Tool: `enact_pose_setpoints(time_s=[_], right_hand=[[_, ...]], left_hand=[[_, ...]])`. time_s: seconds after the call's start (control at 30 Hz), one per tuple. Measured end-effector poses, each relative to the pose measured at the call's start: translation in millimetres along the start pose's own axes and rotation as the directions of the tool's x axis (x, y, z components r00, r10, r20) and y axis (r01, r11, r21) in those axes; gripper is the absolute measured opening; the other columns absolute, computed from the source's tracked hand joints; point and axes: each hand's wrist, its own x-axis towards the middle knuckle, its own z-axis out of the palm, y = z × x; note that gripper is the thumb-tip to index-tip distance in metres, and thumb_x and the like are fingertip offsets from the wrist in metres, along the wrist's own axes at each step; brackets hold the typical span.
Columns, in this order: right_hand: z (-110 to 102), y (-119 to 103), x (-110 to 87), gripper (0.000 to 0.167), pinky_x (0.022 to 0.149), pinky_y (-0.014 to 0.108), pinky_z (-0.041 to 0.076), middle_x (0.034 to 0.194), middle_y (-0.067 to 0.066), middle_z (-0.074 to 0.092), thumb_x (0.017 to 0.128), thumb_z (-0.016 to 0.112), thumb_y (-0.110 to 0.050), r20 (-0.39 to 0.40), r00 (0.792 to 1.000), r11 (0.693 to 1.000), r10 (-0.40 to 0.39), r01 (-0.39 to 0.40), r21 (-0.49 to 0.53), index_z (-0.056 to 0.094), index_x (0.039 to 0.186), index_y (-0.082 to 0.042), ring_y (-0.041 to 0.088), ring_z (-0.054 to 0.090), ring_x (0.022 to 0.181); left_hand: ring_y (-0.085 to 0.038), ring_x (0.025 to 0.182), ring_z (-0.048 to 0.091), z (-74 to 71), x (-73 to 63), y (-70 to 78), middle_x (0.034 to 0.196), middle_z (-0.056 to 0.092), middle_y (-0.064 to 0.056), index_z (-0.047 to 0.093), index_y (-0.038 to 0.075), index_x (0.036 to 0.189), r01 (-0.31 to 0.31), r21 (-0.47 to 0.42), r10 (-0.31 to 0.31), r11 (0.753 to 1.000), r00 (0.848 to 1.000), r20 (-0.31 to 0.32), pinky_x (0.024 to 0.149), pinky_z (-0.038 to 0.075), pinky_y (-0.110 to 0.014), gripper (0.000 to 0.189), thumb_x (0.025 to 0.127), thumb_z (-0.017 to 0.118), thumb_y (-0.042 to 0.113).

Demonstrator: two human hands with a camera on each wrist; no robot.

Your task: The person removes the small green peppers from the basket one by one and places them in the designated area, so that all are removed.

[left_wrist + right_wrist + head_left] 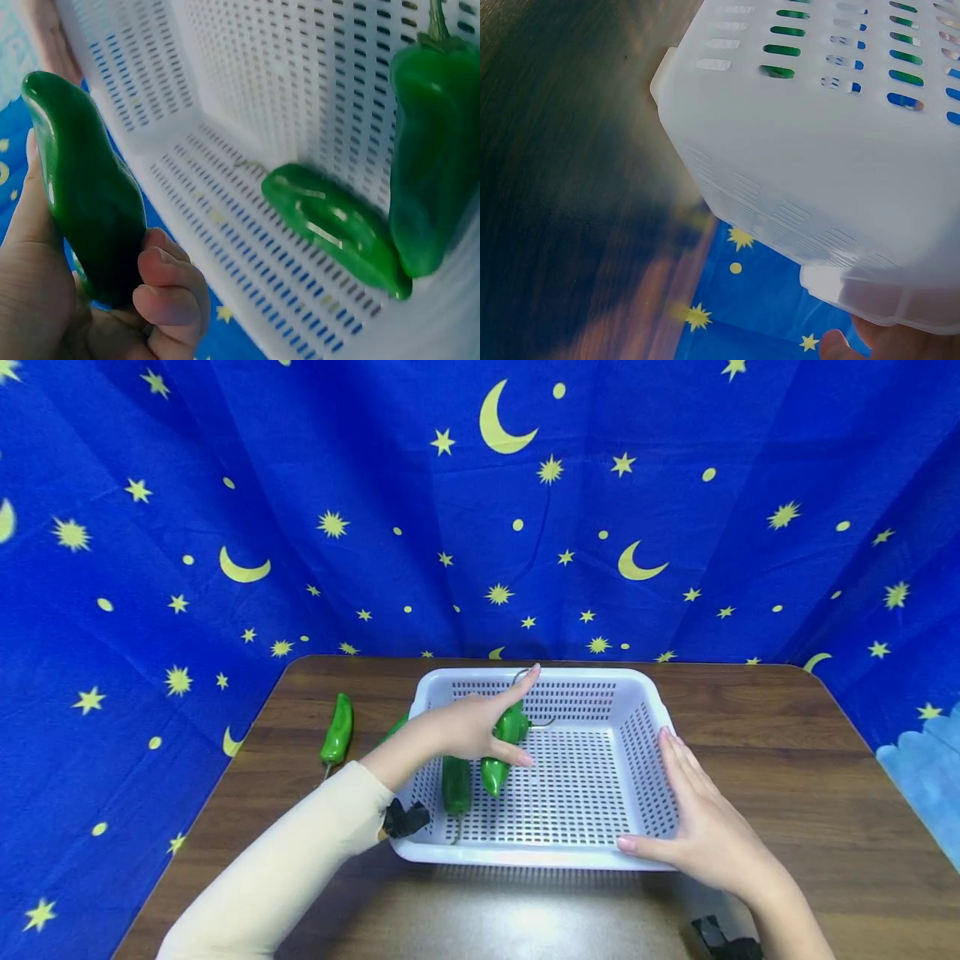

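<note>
One basket (525, 857) on brown table (750, 735); starry cloth (420, 485) behind.

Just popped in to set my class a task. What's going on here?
A person's left hand holds a green pepper over a white basket, while the right hand rests against the basket's right end. Two more peppers are inside. Two other peppers lie on the table left of the basket, one partly hidden.

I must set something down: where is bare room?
Free: inside the white plastic basket, between its green peppers and the right hand; on the wooden table, right of that hand. Crowded: the basket's left end, around the left hand.
</note>
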Motion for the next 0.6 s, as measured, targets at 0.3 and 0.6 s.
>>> enact_pose_setpoints(time_s=[0.3, 0.6], right_hand=[[1, 0, 0.1, 0.135, 0.121, 0.063, 0.012, 0.168, 0.015, 0.000, 0.069, 0.083, -0.061, -0.016, 1.000, 1.000, -0.022, 0.022, -0.017, -0.006, 0.160, -0.015, 0.034, 0.002, 0.155], [0, 0, -0.1, 0.136, 0.118, 0.067, 0.014, 0.168, 0.014, -0.001, 0.068, 0.082, -0.063, -0.008, 1.000, 1.000, -0.008, 0.008, -0.012, -0.006, 0.160, -0.015, 0.036, 0.003, 0.155]], left_hand=[[-0.027, 0.145, 0.039, -21.4, -26.2, -20.4, 0.167, 0.016, 0.000, -0.020, 0.052, 0.149, -0.005, -0.056, 0.001, 0.998, 0.997, -0.080, 0.117, 0.036, -0.049, 0.112, 0.083, 0.070, 0.059], [-0.017, 0.094, 0.070, -45.6, -55.3, -40.8, 0.148, 0.050, -0.011, -0.017, 0.052, 0.151, 0.045, -0.160, -0.071, 0.986, 0.984, -0.163, 0.101, 0.049, -0.047, 0.111, 0.083, 0.070, 0.060]])
